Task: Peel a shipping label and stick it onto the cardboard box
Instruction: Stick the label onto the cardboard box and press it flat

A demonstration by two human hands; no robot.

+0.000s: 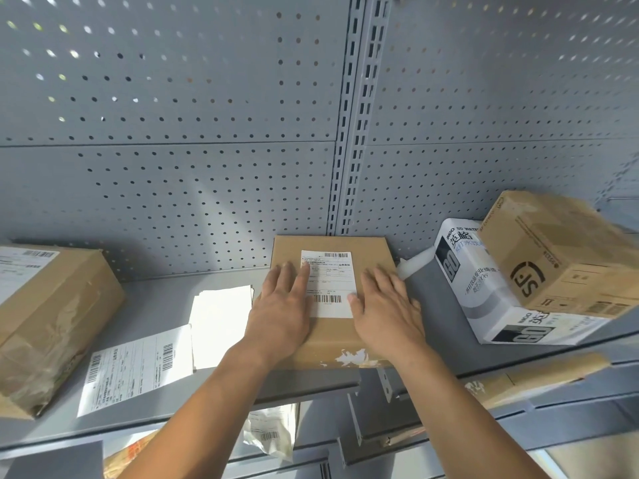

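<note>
The white rectangular shipping label point(328, 283) lies flat on top of the brown flat cardboard box point(332, 340), on the grey metal shelf point(166, 305).

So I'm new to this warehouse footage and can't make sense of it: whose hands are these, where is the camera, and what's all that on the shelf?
The camera is worn on a person's head and looks forward and down, so the two bare arms reaching in from below are the wearer's own. There is no machine here.

The left hand and right hand lie flat and open on a cardboard box, either side of a white shipping label that sits on the box's top. They hold nothing; they appear to be pressing the label down.

The box rests on a grey metal shelf with a perforated back panel. To the left lie loose label sheets and a taped box. To the right, a white carton has a brown box leaning on it.
</note>
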